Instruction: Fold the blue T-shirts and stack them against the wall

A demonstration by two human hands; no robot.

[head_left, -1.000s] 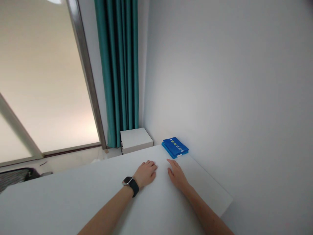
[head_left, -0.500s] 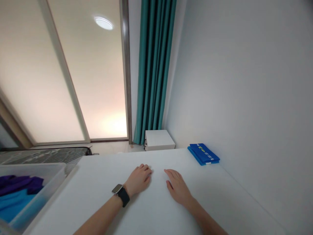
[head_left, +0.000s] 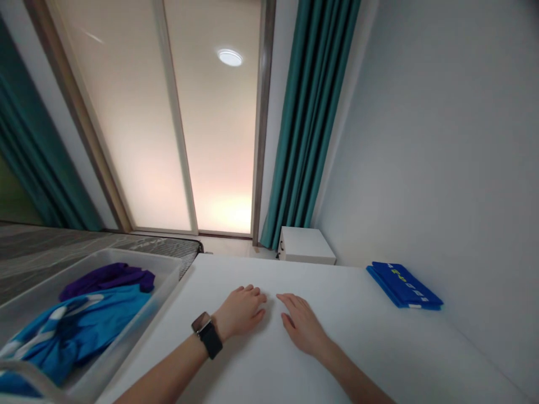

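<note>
My left hand point(head_left: 241, 311), with a black-strapped watch point(head_left: 207, 335) on its wrist, is over the white tabletop point(head_left: 252, 370), holding nothing, its fingers loosely bent and apart from the thumb. My right hand point(head_left: 304, 325) is a short gap to the right, also with nothing in it, fingers stretched forward and thumb apart. Toward the far right of the table, by the wall, lies a folded blue cloth point(head_left: 405, 286) with white and yellow print. Left of the table is a translucent plastic bin point(head_left: 168, 275) with a crumpled purple garment point(head_left: 109, 279) and a blue-and-white garment point(head_left: 92, 322) in it.
A small white cabinet point(head_left: 307, 244) stands beyond the table's far edge, in front of a green curtain point(head_left: 305, 140). A plain wall point(head_left: 455, 140) borders the table on the right. Frosted sliding doors point(head_left: 219, 151) are behind, and a grey patterned surface point(head_left: 50, 252) lies beyond the bin.
My view has turned left, bringing more of the bin and a second curtain into sight. Both hands stay over the table, slightly closer together.
</note>
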